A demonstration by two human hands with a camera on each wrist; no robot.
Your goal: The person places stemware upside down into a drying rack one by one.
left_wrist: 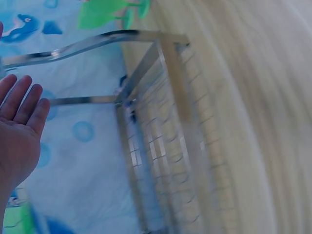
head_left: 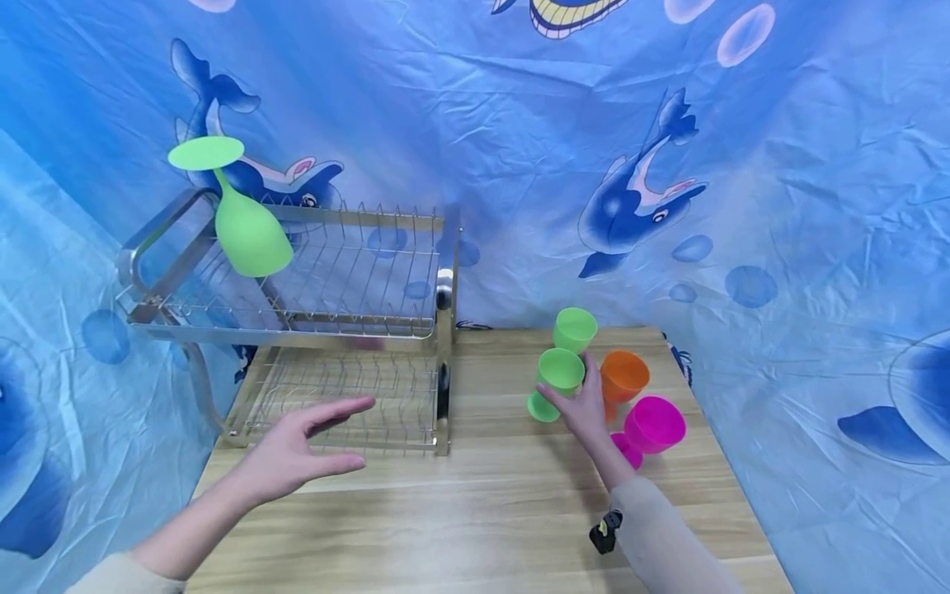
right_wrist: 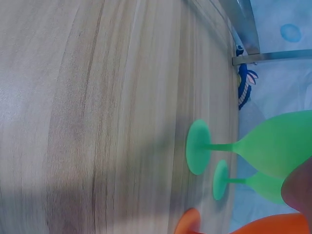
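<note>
My right hand grips the bowl of the nearer green goblet, thumb on one side and fingers on the other. This goblet's foot stands at the table in the right wrist view. Right behind it is a second green goblet. To the right of the hand are an orange goblet and a pink goblet, both upright. My left hand hovers in front of the dish rack, thumb and fingers spread, holding nothing. Upside down and tilted, another green goblet sits at the left of the rack's upper tier.
The metal rack has two wire tiers and stands on the left of the wooden table. A blue curtain printed with dolphins hangs behind and along both sides. A small black object is at the right sleeve.
</note>
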